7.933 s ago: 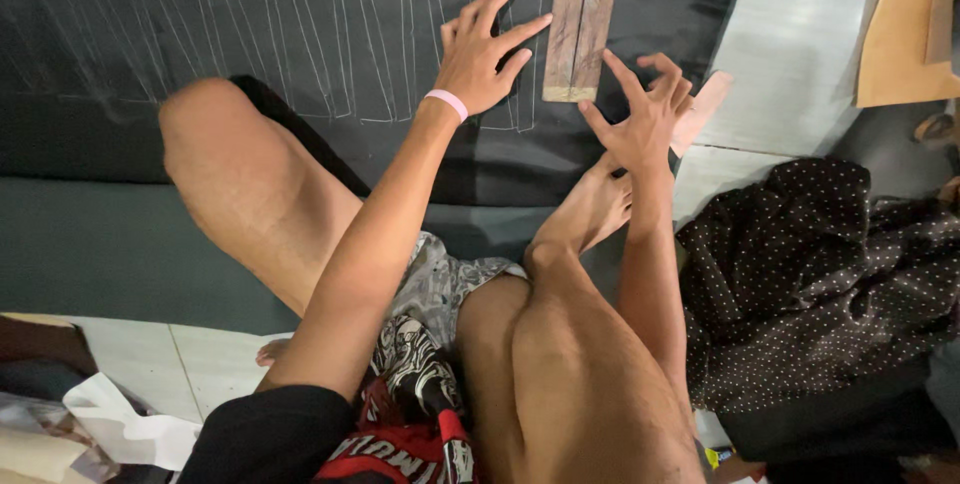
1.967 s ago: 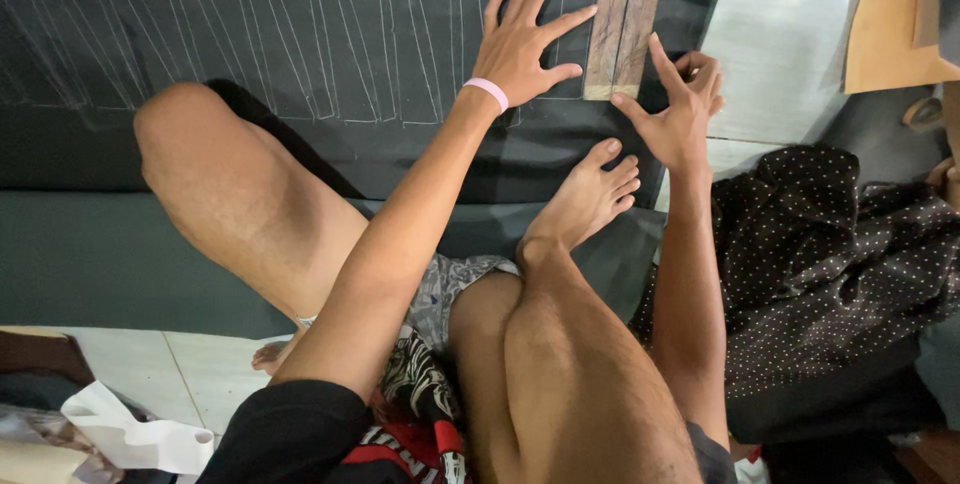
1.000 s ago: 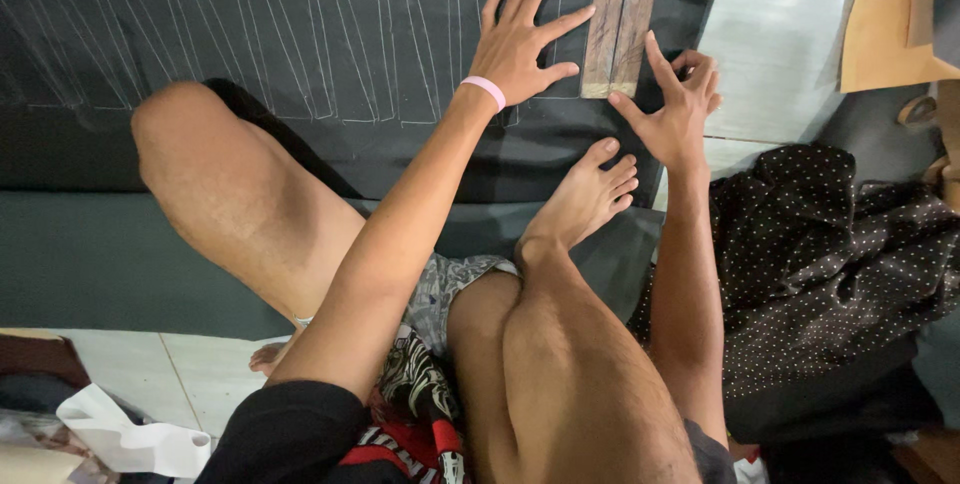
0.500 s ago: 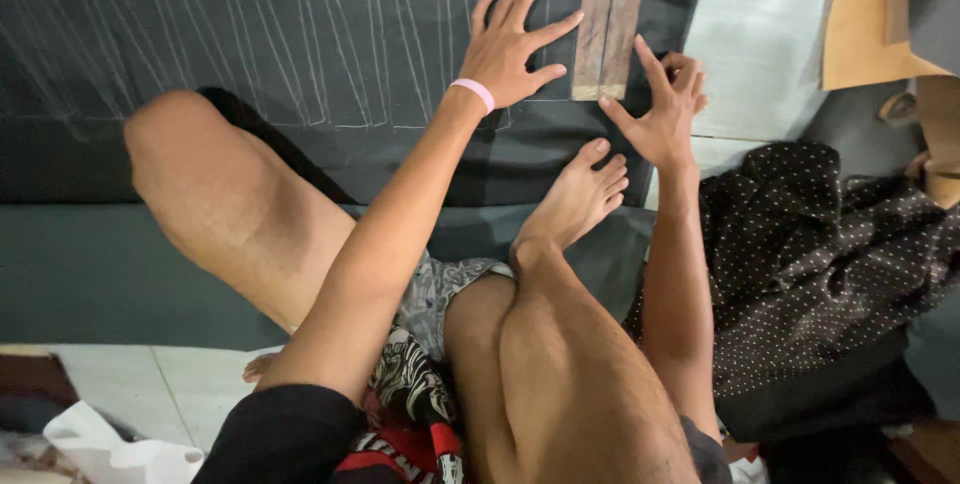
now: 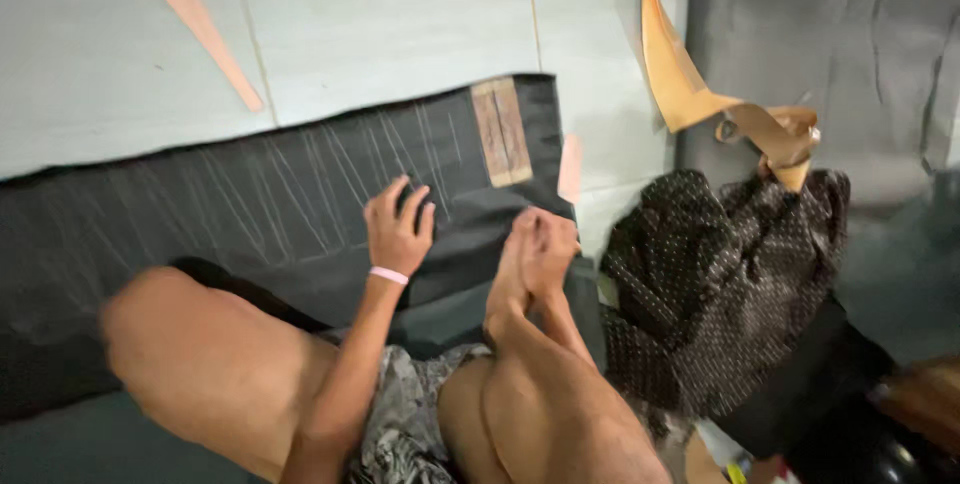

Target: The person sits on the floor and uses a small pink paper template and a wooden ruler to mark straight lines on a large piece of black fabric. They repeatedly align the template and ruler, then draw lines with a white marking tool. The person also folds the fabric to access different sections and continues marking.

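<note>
Lying flat under the open left hand (image 5: 398, 229), the chalk-marked black fabric (image 5: 250, 204) is pressed; the right hand (image 5: 548, 244), loosely curled and empty, is seen beside the wooden ruler (image 5: 502, 131).

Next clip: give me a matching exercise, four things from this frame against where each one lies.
Things:
1. Flat wooden ruler
2. Left hand with pink wristband
3. Dark white-dotted fabric heap
4. Tan strap with metal ring

Places:
A. Bunched on the floor right of the foot
B. Palm down on the chalk-lined black cloth
C. Across the black cloth's right end
D. Curling over the grey cushion's edge, above the dotted heap

Pairs: 1-C, 2-B, 3-A, 4-D
</note>
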